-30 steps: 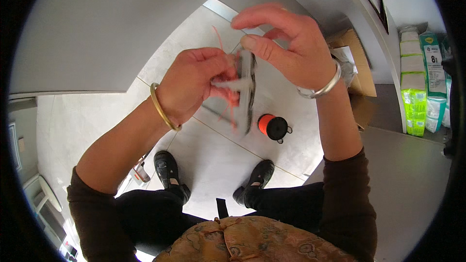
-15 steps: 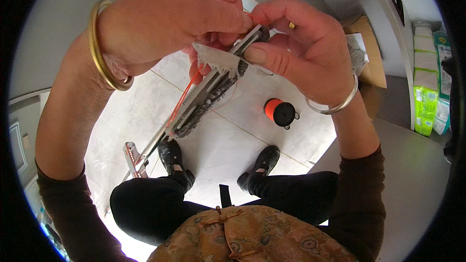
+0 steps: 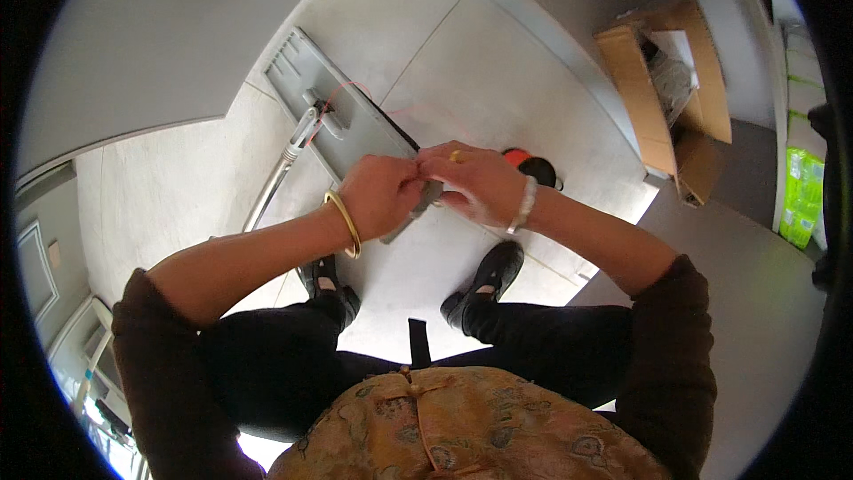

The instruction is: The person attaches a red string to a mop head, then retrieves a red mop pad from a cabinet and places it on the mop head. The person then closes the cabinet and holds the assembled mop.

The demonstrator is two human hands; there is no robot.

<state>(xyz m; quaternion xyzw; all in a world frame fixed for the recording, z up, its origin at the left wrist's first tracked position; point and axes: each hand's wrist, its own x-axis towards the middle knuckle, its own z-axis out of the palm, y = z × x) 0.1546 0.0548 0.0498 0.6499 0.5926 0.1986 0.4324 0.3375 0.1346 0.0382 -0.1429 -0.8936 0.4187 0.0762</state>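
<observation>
The left hand (image 3: 382, 194) is curled and the right hand (image 3: 476, 182) partly bent, their fingertips meeting at the near end of the flat mop head (image 3: 360, 135), above the floor tiles. What either grips cannot be told. Step in hand, as judged: fingertip work there. The next move calls for a steady head and the orange thread (image 3: 355, 85) clear.

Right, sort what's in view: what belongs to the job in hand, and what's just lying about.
In the job:
flat grey frame, left hand and right hand meeting over it
metal pole joined to it
thin orange thread
orange-and-black spool, likely the thread's source

Lying about:
cardboard box
bright green packs
</observation>
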